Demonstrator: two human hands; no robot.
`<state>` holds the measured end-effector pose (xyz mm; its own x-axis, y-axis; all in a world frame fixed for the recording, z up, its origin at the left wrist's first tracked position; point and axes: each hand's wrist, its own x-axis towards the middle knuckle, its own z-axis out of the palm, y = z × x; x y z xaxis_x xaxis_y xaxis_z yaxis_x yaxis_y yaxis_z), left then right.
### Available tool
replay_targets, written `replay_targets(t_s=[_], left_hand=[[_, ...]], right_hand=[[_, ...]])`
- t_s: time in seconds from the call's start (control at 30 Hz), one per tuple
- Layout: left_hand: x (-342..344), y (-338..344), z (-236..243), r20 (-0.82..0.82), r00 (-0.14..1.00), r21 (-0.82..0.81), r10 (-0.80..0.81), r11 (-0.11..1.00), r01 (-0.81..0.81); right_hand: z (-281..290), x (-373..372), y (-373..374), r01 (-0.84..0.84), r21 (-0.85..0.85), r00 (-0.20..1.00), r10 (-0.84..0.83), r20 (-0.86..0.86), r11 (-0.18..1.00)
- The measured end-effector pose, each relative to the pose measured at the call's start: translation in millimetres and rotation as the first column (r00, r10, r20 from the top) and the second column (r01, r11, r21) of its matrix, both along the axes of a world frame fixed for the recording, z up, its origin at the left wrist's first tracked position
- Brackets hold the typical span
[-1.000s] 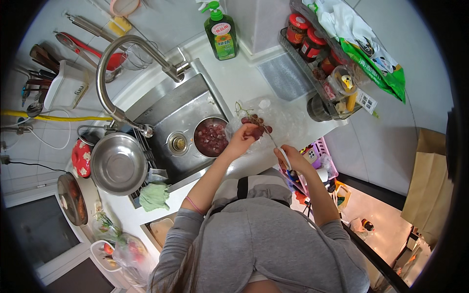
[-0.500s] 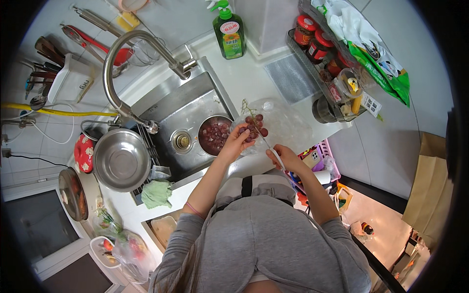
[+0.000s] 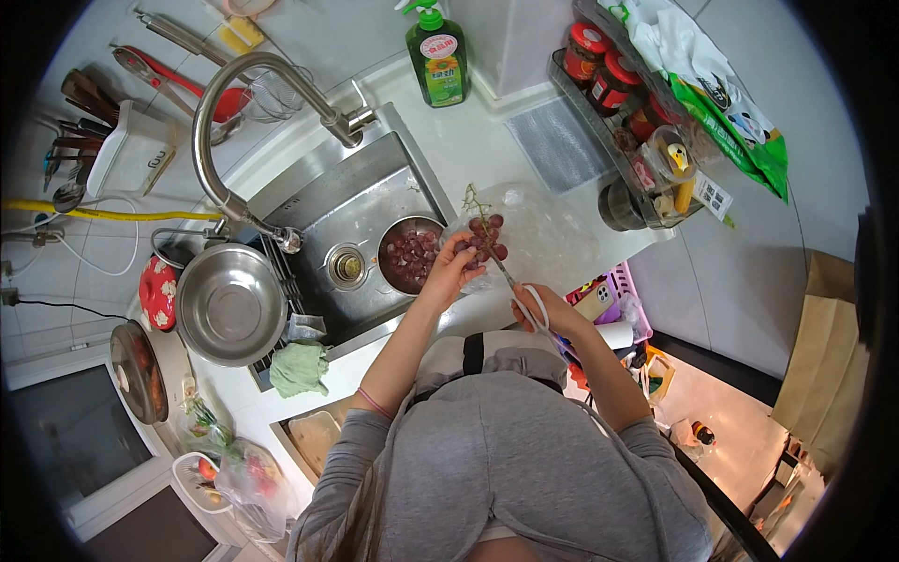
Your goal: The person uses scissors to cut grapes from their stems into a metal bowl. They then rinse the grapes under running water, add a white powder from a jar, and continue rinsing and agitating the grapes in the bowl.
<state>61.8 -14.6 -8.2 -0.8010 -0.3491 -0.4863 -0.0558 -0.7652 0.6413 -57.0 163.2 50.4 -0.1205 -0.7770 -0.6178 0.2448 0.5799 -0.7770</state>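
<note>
— What's in your left hand (image 3: 453, 270)?
— Your fingers are pinched on a bunch of round, dark red grapes (image 3: 491, 228), next to a crinkly clear plastic bag (image 3: 552, 234) on the white counter (image 3: 487, 140).
— And your right hand (image 3: 554, 309)?
— Your fingers are closed around metal scissors with white handles (image 3: 508, 275), blades pointing at the bunch.
— And that round silver metal bowl (image 3: 412, 224) in the steel sink (image 3: 379, 192)?
— It holds loose red grapes (image 3: 409, 260).

We see free passage over the sink (image 3: 379, 197) between arched faucet (image 3: 202, 150) and bowl (image 3: 417, 223). On the right, jar rack (image 3: 602, 133) blocks us; far side, pump bottle (image 3: 438, 67) stands.
</note>
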Motion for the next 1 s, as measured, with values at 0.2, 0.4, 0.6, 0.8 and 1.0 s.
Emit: replay_targets(t_s=[0.2, 0.4, 0.6, 0.8, 1.0], left_hand=[[0, 3, -2, 0.032, 0.999, -0.126, -0.017, 0.992, 0.021], [1, 3, -7, 0.004, 0.999, -0.272, -0.043, 0.961, 0.043], [1, 2, -11, -0.038, 0.998, -0.305, -0.056, 0.952, 0.042], [1, 1, -4, 0.018, 0.999, -0.028, 0.036, 0.999, -0.036], [1, -2, -6, 0.043, 0.996, 0.045, 0.079, 0.996, -0.081]], right_hand=[[1, 0, -1, 0.016, 0.026, 0.999, -0.017, 0.040, 1.000], [-1, -1, -2, 0.034, 0.053, 0.996, -0.038, 0.076, 0.998], [-10, 7, -2, 0.095, 0.047, 0.993, -0.098, 0.063, 0.994], [-12, 8, -5, 0.104, 0.035, 0.994, -0.102, -0.043, 0.994], [-8, 7, -2, 0.055, 0.047, 0.996, -0.051, -0.074, 0.997]])
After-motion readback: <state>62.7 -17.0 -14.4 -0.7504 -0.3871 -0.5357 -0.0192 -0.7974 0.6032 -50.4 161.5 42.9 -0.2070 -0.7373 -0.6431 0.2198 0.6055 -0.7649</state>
